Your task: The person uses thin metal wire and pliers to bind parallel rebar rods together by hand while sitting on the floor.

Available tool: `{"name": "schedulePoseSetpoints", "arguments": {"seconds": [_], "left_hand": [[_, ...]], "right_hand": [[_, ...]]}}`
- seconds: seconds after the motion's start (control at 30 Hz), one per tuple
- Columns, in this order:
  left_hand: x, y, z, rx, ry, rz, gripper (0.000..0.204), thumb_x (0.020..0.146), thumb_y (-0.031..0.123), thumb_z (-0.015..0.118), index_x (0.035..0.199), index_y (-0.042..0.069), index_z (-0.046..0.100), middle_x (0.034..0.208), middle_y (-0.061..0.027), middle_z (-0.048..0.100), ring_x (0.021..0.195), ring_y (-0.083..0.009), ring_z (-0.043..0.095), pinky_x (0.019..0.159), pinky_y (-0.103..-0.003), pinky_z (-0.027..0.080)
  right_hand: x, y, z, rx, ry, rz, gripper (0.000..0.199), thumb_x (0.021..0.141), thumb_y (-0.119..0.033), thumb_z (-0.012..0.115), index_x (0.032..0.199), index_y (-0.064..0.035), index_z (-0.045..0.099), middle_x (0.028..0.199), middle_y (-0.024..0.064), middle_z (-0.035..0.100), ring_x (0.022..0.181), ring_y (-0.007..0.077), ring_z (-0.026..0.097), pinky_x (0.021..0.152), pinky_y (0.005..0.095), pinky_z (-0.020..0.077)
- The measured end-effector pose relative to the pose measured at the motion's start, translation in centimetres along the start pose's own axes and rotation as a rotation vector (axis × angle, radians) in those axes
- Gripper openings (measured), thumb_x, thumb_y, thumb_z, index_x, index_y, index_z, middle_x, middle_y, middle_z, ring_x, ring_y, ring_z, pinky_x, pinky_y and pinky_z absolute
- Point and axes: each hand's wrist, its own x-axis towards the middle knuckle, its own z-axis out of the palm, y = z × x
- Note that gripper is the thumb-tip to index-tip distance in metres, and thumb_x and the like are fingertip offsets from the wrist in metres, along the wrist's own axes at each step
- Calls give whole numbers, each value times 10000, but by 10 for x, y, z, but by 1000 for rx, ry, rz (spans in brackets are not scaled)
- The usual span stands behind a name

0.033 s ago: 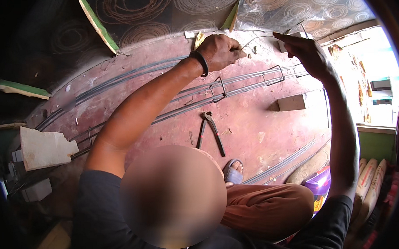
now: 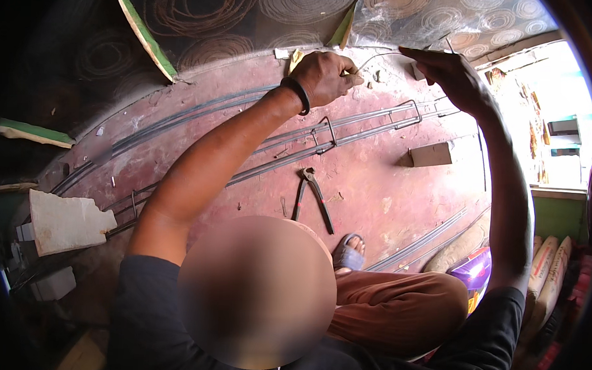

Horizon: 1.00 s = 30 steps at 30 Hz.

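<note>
My left hand (image 2: 324, 76) is closed in a pinch on one end of a thin wire (image 2: 377, 57) above the far part of the floor. From there the wire arches right to the fingertips of my right hand (image 2: 451, 74). That hand has its fingers stretched out, the thumb apart beneath them, and the wire meets the tip of its index finger. Below both hands lies a cage of steel bars (image 2: 277, 162) with a bent stirrup (image 2: 330, 129) around it. Pincers (image 2: 307, 175) rest on the floor nearer to me, their handles spread.
A grey block (image 2: 432, 154) stands right of the cage. More rods (image 2: 201, 107) run along the patterned wall; others (image 2: 424, 239) lie near my sandalled foot (image 2: 349, 255). A broken white slab (image 2: 66, 222) is at left. Sacks (image 2: 548, 275) and a purple bag (image 2: 473, 269) sit at right.
My right fingertips have shifted very slightly left, and the wire bows a little more. Otherwise both frames look almost the same.
</note>
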Motion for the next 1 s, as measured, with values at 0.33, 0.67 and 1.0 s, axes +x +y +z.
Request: {"name": "schedulePoseSetpoints", "arguments": {"seconds": [0.33, 0.67, 1.0], "left_hand": [[-16, -26, -15, -407, -37, -438, 483, 935, 419, 556, 908, -54, 650, 743, -171, 706, 616, -197, 694, 541, -295, 558], [-42, -45, -11, 80, 132, -553, 325, 922, 308, 622, 1034, 6, 659, 835, -80, 687, 779, -133, 646, 702, -281, 521], [-27, 18, 42, 722, -89, -215, 253, 841, 154, 665, 1061, 28, 656, 1007, -159, 655, 989, -322, 621, 860, -402, 499]], "right_hand": [[80, 10, 43, -185, -93, -430, 405, 895, -51, 513, 1262, -171, 633, 559, 45, 488, 518, 124, 518, 548, 309, 456], [103, 107, 91, 43, -319, -256, 286, 944, -127, 534, 1195, -156, 668, 586, 90, 548, 531, 155, 548, 516, 355, 473], [132, 154, 153, 624, -891, -267, 389, 829, -125, 530, 1188, -57, 662, 620, -13, 470, 549, 112, 462, 483, 281, 438]]}}
